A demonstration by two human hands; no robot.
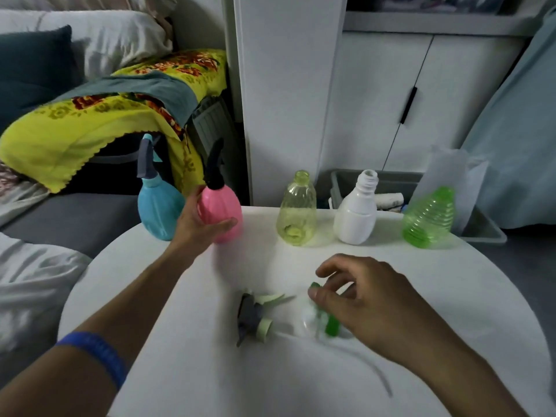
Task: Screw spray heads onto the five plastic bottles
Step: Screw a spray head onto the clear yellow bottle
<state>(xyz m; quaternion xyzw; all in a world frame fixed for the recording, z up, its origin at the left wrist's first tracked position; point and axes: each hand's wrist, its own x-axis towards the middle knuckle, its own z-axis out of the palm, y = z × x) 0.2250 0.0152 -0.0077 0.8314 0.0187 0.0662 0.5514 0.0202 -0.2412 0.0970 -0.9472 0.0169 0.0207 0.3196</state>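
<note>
Left hand (198,224) is gripping the pink bottle (224,213) on the table (180,341); right hand (370,302) is pinching a green spray head (331,325)

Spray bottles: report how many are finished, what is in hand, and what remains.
Done: the blue bottle and the pink bottle both carry spray heads. In hand: the left hand holds the pink bottle, and the right hand pinches a green spray head on the table. Left: the yellow bottle, white bottle and green bottle stand with open necks. A grey spray head lies waiting.
</note>
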